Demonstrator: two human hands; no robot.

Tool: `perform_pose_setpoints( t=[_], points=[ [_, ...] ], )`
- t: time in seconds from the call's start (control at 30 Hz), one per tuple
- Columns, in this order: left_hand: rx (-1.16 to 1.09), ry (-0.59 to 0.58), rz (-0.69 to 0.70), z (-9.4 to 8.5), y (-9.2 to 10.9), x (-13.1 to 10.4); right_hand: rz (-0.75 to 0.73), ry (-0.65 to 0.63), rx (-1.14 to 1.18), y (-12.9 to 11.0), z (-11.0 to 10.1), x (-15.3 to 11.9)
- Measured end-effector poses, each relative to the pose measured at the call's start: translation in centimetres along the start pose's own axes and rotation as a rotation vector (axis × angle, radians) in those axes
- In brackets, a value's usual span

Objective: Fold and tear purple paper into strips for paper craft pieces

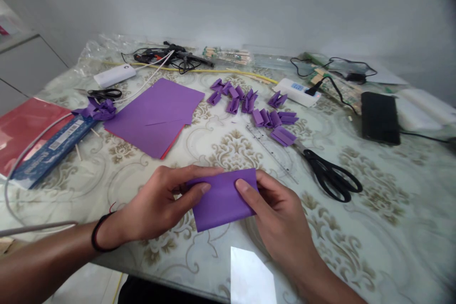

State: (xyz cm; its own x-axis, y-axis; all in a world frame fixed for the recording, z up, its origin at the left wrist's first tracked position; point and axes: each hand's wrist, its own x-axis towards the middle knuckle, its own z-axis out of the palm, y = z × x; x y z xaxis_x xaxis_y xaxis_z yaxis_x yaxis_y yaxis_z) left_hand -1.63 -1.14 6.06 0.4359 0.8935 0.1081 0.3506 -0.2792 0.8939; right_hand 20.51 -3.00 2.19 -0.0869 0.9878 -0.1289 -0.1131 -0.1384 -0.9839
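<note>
Between both hands, above the patterned tabletop, is a small purple sheet of paper [223,202]. My left hand [162,204] pinches its upper left corner, thumb on the face and index finger along the top edge. At the paper's right side, my right hand [280,216] grips it with the thumb on top and the other fingers curled behind, partly hidden. Beyond the hands lie several folded purple paper pieces [263,118] in a loose curved row. Larger purple sheets [156,116] with a red one under them rest at the left.
Black-handled scissors [333,175] and a clear ruler [272,147] lie to the right. A white power strip [298,91] and a black phone [380,118] are farther back. At the left are a red packet [32,128], small scissors [103,94], crumpled purple paper [96,109] and a white power bank [114,76].
</note>
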Motion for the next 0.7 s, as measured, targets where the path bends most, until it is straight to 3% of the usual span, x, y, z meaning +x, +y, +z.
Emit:
perform_pose_setpoints(
  t=[0.7],
  points=[
    [-0.002, 0.028, 0.053, 0.10, 0.22, 0.26, -0.031, 0.019, -0.048, -0.14, 0.02, -0.10]
  ],
)
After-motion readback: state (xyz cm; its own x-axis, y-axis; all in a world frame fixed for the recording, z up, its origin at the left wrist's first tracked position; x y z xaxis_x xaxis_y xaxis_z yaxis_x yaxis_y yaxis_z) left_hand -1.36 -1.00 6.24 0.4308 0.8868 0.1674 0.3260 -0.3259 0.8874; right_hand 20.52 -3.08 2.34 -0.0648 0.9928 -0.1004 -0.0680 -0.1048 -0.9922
